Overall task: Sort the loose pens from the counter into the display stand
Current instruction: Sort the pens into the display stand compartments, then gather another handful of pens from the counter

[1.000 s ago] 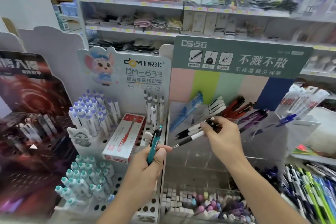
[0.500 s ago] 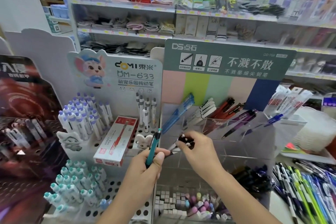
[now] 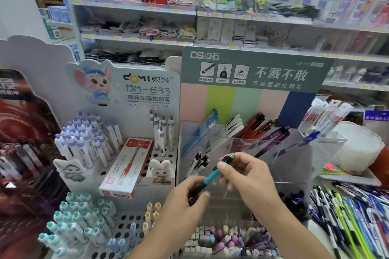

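Together both hands (image 3: pixel 248 176) pinch teal pen (image 3: pixel 211 175).

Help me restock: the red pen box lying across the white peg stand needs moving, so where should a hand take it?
Grip the red pen box across its two long sides near the middle, coming from above and the front. It lies flat and tilted on the white peg stand, long edges exposed. Purple-capped pens crowd its left, so a steep approach probably suits best.

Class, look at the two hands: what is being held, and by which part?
Both hold one teal pen: the left hand grips its lower end, the right hand pinches its upper end near the clip.
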